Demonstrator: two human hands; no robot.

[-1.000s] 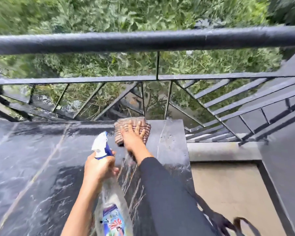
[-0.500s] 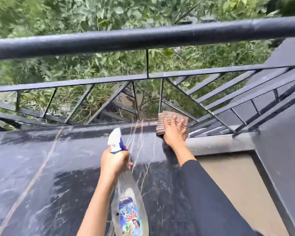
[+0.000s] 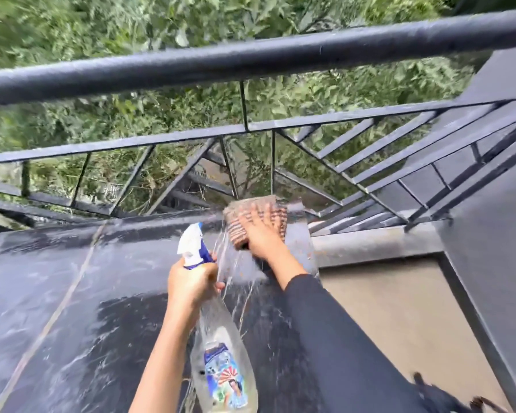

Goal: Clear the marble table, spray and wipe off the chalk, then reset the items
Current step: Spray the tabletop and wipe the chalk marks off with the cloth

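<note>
Shifted leftward since the earlier frame, the cloth [image 3: 255, 217] is pressed under the flat right hand [image 3: 259, 235] at the far edge, where it could be pushed off, while the spray bottle [image 3: 218, 347] is gripped in the left hand [image 3: 191, 283]

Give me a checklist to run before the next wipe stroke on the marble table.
1. Cloth under right hand, flat on marble table: ok.
2. Spray bottle gripped in left hand: ok.
3. Liquid left in bottle: ok, some visible.
4. Surface wet: ok, streaks and sheen.
5. Chalk all gone: cannot tell; pale streaks remain.
6. Cloth clear of the table's far edge by the railing: not ok, it sits at the corner.
</note>
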